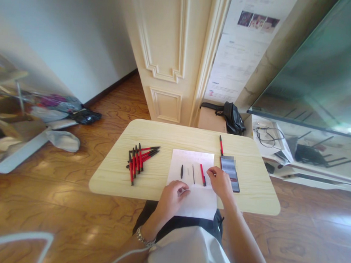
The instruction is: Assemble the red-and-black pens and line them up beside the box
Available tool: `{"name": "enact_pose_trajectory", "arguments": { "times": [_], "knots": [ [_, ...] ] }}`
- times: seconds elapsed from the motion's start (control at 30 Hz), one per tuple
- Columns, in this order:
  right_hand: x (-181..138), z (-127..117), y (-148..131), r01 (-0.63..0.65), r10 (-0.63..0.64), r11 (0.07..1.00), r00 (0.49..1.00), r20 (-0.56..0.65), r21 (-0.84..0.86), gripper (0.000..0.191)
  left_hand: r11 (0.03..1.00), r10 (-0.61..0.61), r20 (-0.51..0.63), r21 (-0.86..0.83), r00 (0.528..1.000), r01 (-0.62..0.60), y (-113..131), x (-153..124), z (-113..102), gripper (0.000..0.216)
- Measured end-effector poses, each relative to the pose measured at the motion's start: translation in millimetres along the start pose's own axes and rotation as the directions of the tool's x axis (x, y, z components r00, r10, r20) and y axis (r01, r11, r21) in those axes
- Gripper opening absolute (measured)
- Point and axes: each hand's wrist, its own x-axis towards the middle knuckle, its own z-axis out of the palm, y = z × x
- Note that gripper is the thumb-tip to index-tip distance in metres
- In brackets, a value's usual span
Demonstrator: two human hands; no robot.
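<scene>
My left hand (174, 197) is over the lower left of a white paper sheet (196, 202), its fingers curved and thumb apart, with nothing visible in it. My right hand (220, 181) is at the sheet's right edge, fingers bent and loosely apart, just beside a red pen barrel (203, 175) with a black end. On the paper, left of that barrel, lie a thin dark refill (193, 174), a tiny pale piece, perhaps a spring (188, 171), and a short black pen part (181, 171). A phone (229, 172) lies partly behind my right hand.
Several red and black pens (136, 161) lie heaped on the left of the pale wooden table (110, 179). Another pen (221, 144) points away above the phone. Beyond the table are a cream door panel (165, 103), a black bag (234, 117) and a low white cabinet (309, 181).
</scene>
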Motion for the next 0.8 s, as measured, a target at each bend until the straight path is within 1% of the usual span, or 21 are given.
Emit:
{"name": "enact_pose_trajectory", "arguments": {
  "times": [0.1, 0.2, 0.37, 0.5, 0.67, 0.8],
  "knots": [
    [5.4, 4.9, -3.6, 0.04, -0.039, 0.999, 0.999, 0.034, -0.031, 0.02, 0.995, -0.048, 0.019, -0.084, 0.999, 0.05, 5.0, -1.7, -2.8, 0.015],
    [12.2, 11.5, -8.2, 0.046, -0.041, 0.994, 0.998, 0.058, -0.1, 0.023, 0.986, -0.098, 0.037, -0.13, 0.995, 0.102, 7.7, -3.6, -3.9, 0.021],
    [21.2, 18.6, -14.6, 0.007, 0.011, 0.976, 0.997, 0.083, -0.216, 0.032, 0.979, -0.124, 0.039, -0.157, 0.992, 0.129, 7.2, -5.9, -4.3, 0.025],
    [25.2, 21.0, -17.2, -0.033, 0.06, 0.962, 0.994, 0.092, -0.272, 0.034, 0.979, -0.127, 0.034, -0.159, 0.991, 0.131, 6.3, -5.9, -4.7, 0.025],
    [27.8, 22.4, -18.1, -0.041, 0.07, 0.954, 0.994, 0.086, -0.297, 0.034, 0.978, -0.126, 0.04, -0.162, 0.991, 0.131, 8.3, -5.0, -4.7, 0.025],
    [28.5, 19.0, -17.9, -0.038, 0.059, 0.965, 0.996, 0.071, -0.258, 0.032, 0.975, -0.127, 0.034, -0.178, 0.991, 0.131, 12.8, -3.6, -5.4, 0.026]
  ]
}}
